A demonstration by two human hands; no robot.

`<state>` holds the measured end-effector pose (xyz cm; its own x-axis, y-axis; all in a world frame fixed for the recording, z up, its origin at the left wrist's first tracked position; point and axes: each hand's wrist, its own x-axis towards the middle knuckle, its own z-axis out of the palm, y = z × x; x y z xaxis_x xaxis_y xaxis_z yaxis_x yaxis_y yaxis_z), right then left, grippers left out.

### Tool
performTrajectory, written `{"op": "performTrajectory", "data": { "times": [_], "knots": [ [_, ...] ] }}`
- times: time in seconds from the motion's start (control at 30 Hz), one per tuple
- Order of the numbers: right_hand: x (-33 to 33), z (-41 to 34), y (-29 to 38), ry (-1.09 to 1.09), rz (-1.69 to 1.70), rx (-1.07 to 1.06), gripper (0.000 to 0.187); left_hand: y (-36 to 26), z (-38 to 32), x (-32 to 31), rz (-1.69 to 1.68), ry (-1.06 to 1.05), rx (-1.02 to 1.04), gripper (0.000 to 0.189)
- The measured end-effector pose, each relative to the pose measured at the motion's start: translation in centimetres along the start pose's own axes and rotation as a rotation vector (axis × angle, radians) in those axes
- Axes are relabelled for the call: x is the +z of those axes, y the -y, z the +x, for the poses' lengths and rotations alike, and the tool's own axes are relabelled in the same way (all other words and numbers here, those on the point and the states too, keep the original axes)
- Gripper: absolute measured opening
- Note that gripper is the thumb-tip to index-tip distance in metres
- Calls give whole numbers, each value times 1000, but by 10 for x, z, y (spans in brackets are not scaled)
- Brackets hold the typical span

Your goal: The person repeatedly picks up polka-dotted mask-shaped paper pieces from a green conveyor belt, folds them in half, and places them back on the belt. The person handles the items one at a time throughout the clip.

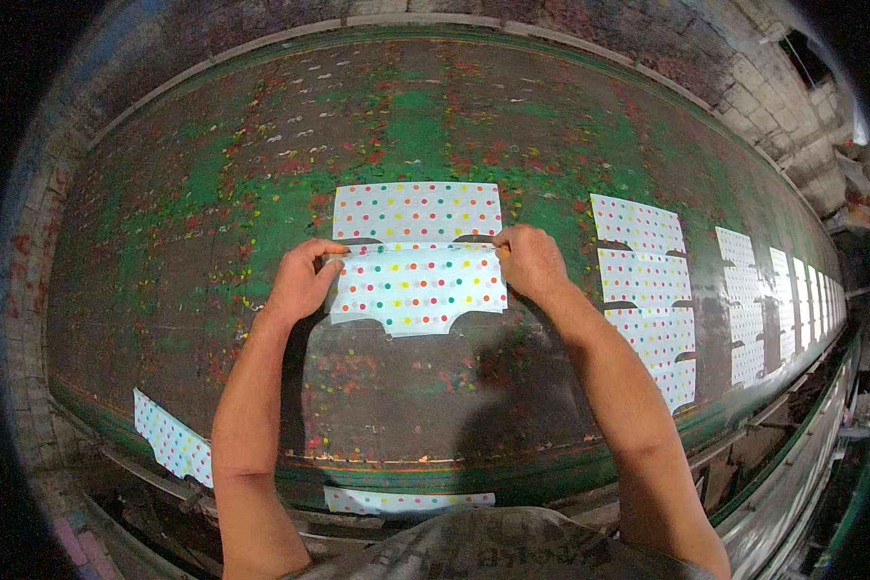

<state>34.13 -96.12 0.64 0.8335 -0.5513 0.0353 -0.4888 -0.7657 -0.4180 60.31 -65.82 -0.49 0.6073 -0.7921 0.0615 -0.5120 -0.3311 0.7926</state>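
Note:
A white fabric piece with coloured dots, cut with curved notches along its near edge, lies between my hands. My left hand pinches its far left corner between thumb and fingers. At the far right corner, my right hand grips the same piece. Its far edge meets or slightly overlaps a similar dotted piece lying flat just beyond. Dark curved gaps show between the two near both hands. Both lie over a long table with a green and brown, paint-speckled surface.
To the right, a column of dotted pieces lies on the table, with more columns receding beyond. Another dotted piece rests at the near left edge, and one at the near edge before my body. A brick wall stands behind.

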Motion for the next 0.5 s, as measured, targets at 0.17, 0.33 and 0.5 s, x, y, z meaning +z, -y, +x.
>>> {"op": "performTrajectory", "data": {
  "times": [0.17,0.33,0.5],
  "knots": [
    [0,11,3,200,-193,84,16,11,3,5,-12,-24,-146,27],
    [-10,12,3,107,-162,8,17,21,3,8,-45,-67,-72,32],
    [-17,18,3,234,-228,-42,24,25,6,10,-39,-79,-90,33]
  ]
}}
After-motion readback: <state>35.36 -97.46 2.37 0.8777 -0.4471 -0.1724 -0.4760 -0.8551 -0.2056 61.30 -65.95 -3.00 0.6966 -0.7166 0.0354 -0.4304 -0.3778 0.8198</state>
